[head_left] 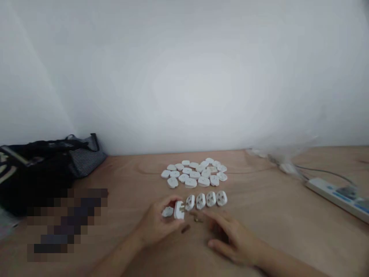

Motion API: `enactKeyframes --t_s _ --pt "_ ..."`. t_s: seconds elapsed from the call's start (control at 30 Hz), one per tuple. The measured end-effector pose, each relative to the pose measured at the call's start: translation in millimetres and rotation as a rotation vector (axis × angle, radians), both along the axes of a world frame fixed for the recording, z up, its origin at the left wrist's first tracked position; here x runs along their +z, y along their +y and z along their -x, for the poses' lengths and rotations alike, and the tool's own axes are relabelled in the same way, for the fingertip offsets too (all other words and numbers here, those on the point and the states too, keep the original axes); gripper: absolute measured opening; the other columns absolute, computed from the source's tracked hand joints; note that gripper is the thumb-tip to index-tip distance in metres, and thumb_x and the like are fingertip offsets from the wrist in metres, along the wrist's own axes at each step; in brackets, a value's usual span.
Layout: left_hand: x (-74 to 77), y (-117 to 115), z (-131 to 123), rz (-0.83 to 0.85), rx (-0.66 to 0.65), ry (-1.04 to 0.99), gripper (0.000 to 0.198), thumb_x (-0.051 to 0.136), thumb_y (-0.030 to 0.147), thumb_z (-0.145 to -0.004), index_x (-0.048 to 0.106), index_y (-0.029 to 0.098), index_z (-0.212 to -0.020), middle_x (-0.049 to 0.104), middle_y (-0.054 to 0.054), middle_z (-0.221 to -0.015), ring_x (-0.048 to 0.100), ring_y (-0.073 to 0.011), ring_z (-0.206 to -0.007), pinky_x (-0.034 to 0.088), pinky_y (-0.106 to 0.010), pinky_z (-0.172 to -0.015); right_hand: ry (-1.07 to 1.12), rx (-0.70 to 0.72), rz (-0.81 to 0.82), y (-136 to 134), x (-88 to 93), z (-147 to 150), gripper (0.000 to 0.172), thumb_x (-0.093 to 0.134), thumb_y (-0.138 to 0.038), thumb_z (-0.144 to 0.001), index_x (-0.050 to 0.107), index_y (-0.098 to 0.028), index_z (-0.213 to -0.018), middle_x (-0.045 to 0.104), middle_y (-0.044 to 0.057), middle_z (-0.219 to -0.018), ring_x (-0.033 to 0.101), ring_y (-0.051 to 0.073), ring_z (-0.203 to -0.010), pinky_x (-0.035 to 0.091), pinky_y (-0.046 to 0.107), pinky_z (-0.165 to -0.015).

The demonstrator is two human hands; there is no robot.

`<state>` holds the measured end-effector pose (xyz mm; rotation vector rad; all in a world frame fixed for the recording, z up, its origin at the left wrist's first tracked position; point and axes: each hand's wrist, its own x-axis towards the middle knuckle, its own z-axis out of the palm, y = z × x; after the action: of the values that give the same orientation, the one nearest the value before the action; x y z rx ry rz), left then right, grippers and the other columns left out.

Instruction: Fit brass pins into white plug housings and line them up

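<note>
My left hand [157, 223] pinches a white plug [179, 211] between thumb and fingers, its metal prongs facing right. Another white piece [167, 211] shows within the curve of that hand; I cannot tell whether it is touched. My right hand [233, 240] hovers low over the table, thumb and fingers apart, with nothing seen in it. Small brass-coloured parts [197, 219] lie between the hands, along with a small dark brown strip [186, 229]. Just beyond stands a row of white plug housings [211, 199] with dark openings.
Several white plug covers [190, 182] lie grouped farther back on the wooden table [129, 177]. A black bag [52, 161] sits at the left, near a pixelated dark patch. On the right are a white power strip [340, 196], a cable and clear plastic wrapping [285, 150].
</note>
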<state>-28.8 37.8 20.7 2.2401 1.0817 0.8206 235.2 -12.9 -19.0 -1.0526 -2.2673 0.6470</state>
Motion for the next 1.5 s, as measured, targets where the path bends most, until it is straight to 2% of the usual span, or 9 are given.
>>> enactKeyframes --t_s 0.1,0.3,0.53,0.7,0.87,1.13,1.23,1.33,1.5 --pt "-8.8 -12 -3 0.067 -0.009 -0.045 0.042 0.074 0.026 -0.066 0.058 0.020 -0.105 0.067 -0.004 -0.100 0.062 -0.0227 -0.093 0.049 -0.032 -0.084 -0.022 -0.009 0.020 -1 2.1 1 0.062 0.058 -0.031 -0.082 0.032 -0.024 -0.138 0.058 0.009 -0.108 0.054 0.022 -0.093 0.045 0.035 -0.083" --pt "-22.3 -16 -8 -0.042 -0.085 -0.041 0.053 0.077 0.033 -0.066 0.055 0.023 -0.113 0.063 -0.007 -0.108 0.057 -0.0260 -0.099 0.045 -0.037 -0.088 -0.017 0.017 -0.011 -2 7.0 3 0.061 0.058 -0.030 -0.082 0.032 -0.026 -0.137 0.058 0.009 -0.109 0.053 0.023 -0.097 0.042 0.038 -0.088" --pt "-22.9 -13 -9 -0.177 -0.184 -0.078 0.018 0.070 0.032 -0.075 0.062 0.020 -0.086 0.064 -0.007 -0.097 0.059 -0.0220 -0.089 0.045 -0.034 -0.079 -0.012 0.025 0.001 -1 5.2 2 0.059 0.058 -0.029 -0.082 0.035 -0.025 -0.136 0.057 0.009 -0.110 0.053 0.022 -0.097 0.043 0.037 -0.087" --pt "-21.6 -14 -8 -0.145 -0.105 -0.046 0.040 0.071 0.034 -0.074 0.057 0.021 -0.108 0.063 -0.007 -0.103 0.058 -0.0233 -0.094 0.045 -0.034 -0.083 -0.009 0.022 -0.005 -1 4.6 1 0.058 0.058 -0.029 -0.082 0.036 -0.025 -0.135 0.058 0.008 -0.109 0.053 0.022 -0.097 0.043 0.037 -0.087" --pt "-17.4 -16 -8 -0.112 -0.137 0.017 0.021 0.065 0.033 -0.078 0.063 0.020 -0.095 0.062 -0.008 -0.101 0.058 -0.0222 -0.091 0.046 -0.033 -0.081 -0.005 0.026 -0.004 -2 7.2 1 0.056 0.058 -0.029 -0.082 0.037 -0.026 -0.135 0.059 0.008 -0.108 0.055 0.021 -0.093 0.044 0.036 -0.084" --pt "-20.9 -15 -6 -0.149 -0.079 0.035 0.016 0.062 0.033 -0.079 0.057 0.022 -0.090 0.062 -0.005 -0.099 0.057 -0.0218 -0.091 0.045 -0.033 -0.081 -0.010 0.039 -0.014 -1 7.6 1 0.055 0.058 -0.029 -0.082 0.039 -0.026 -0.134 0.057 0.008 -0.117 0.053 0.023 -0.100 0.042 0.038 -0.088" --pt "-25.4 -15 -4 -0.129 -0.015 0.030 0.036 0.068 0.031 -0.073 0.052 0.023 -0.105 0.062 -0.005 -0.102 0.058 -0.0235 -0.094 0.045 -0.036 -0.085 -0.024 0.040 -0.002 -1 7.8 1 0.054 0.058 -0.030 -0.082 0.040 -0.026 -0.133 0.057 0.008 -0.115 0.053 0.022 -0.098 0.043 0.037 -0.087" --pt "-28.9 -13 -3 -0.079 0.087 -0.035 0.045 0.073 0.029 -0.068 0.047 0.022 -0.104 0.062 -0.005 -0.104 0.059 -0.0241 -0.097 0.045 -0.035 -0.086 -0.041 0.028 0.003 -1 7.4 1 0.053 0.057 -0.030 -0.083 0.040 -0.027 -0.133 0.059 0.008 -0.110 0.054 0.022 -0.095 0.044 0.037 -0.085" --pt "-19.6 4 -3 -0.031 0.209 -0.080 0.038 0.074 0.027 -0.064 0.049 0.019 -0.092 0.065 -0.003 -0.089 0.063 -0.0213 -0.081 0.050 -0.030 -0.071 -0.025 0.045 -0.020 0 7.4 1 0.055 0.059 -0.030 -0.081 0.041 -0.025 -0.133 0.058 0.009 -0.113 0.053 0.023 -0.099 0.042 0.039 -0.089"
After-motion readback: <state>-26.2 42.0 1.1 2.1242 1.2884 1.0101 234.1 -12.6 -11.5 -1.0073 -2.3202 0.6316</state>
